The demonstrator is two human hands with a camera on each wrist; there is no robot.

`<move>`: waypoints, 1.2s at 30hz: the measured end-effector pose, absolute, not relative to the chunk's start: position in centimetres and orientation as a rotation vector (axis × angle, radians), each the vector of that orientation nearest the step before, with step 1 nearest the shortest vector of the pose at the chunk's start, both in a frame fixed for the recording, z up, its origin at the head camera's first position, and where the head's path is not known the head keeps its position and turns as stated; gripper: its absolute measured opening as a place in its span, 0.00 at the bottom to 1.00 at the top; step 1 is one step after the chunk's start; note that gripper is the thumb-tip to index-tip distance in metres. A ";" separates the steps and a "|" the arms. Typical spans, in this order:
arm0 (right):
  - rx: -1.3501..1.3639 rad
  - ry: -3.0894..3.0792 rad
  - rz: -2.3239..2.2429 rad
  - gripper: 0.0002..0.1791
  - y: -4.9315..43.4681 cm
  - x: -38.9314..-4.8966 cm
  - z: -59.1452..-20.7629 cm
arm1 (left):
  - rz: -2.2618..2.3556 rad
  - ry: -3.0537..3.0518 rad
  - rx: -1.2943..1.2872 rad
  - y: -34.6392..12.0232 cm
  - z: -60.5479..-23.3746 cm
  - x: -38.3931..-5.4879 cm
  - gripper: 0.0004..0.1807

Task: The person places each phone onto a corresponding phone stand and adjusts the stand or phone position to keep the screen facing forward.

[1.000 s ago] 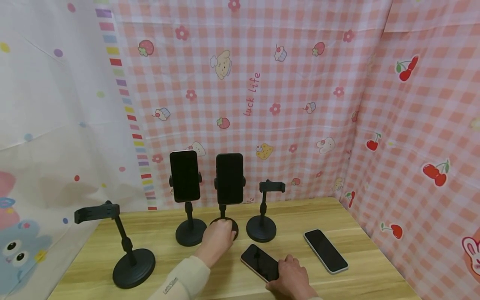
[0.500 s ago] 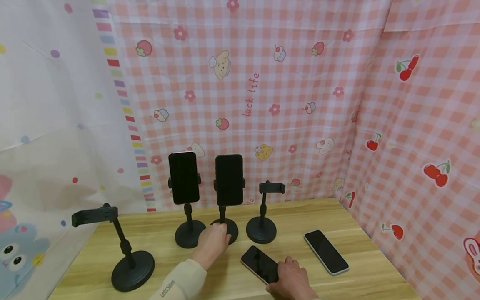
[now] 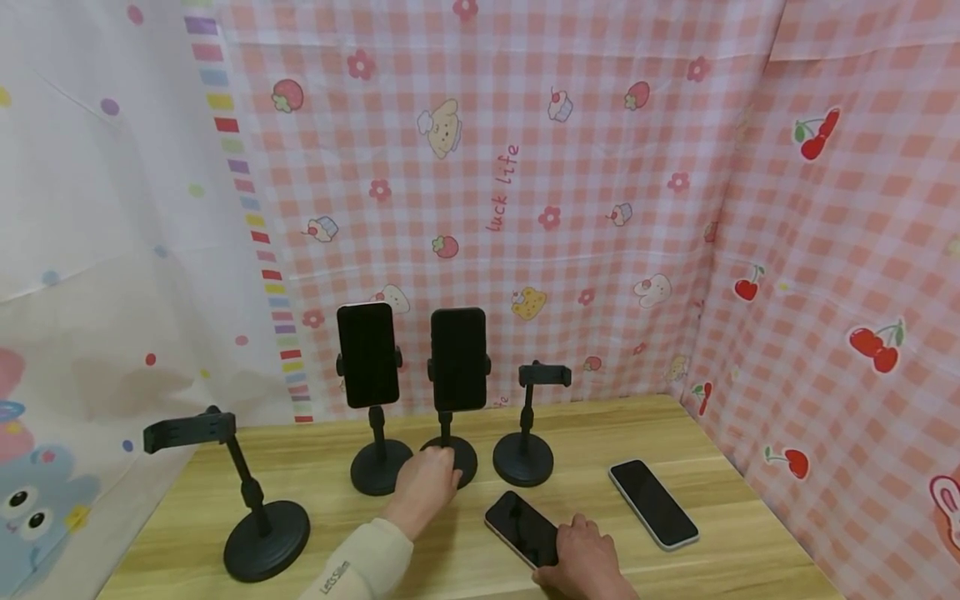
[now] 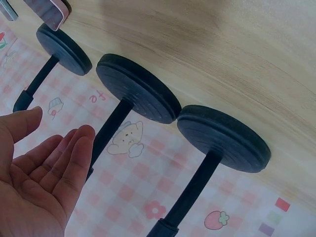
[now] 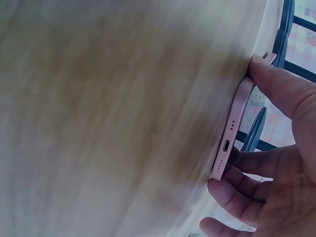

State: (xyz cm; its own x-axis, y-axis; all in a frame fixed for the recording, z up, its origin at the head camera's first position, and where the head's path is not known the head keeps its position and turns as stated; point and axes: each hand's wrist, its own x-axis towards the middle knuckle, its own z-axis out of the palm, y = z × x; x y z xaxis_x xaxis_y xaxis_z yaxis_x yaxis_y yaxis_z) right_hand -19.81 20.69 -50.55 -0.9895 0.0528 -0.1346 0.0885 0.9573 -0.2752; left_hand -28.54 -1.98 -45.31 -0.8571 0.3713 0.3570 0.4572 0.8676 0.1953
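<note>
My right hand (image 3: 583,560) holds a pink-edged smartphone (image 3: 522,529) by its near end, and the phone lies screen up on the table. In the right wrist view the thumb and fingers press on the two long sides of the pink smartphone (image 5: 232,126), whose charging port faces the camera. My left hand (image 3: 423,490) is by the round base of the middle phone stand (image 3: 463,467). The left wrist view shows that hand (image 4: 49,170) with nothing in it, fingers loosely bent, in front of the stand's pole.
Two black phones (image 3: 368,354) stand upright in stands at the back. A phone stand with a bare clamp (image 3: 544,375) is to their right, another (image 3: 191,429) at the front left. A white-edged phone (image 3: 652,502) lies at right on the wooden table (image 3: 720,533). Cloth hangs behind.
My left hand has drawn back slightly toward me and to the left, off the middle stand's base. My right hand stays on the pink-edged smartphone, almost still.
</note>
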 end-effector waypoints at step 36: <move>0.174 3.003 -0.335 0.31 21.0 -19.4 -50.1 | -0.398 -2.760 -0.613 -1.9 -45.2 -28.5 0.12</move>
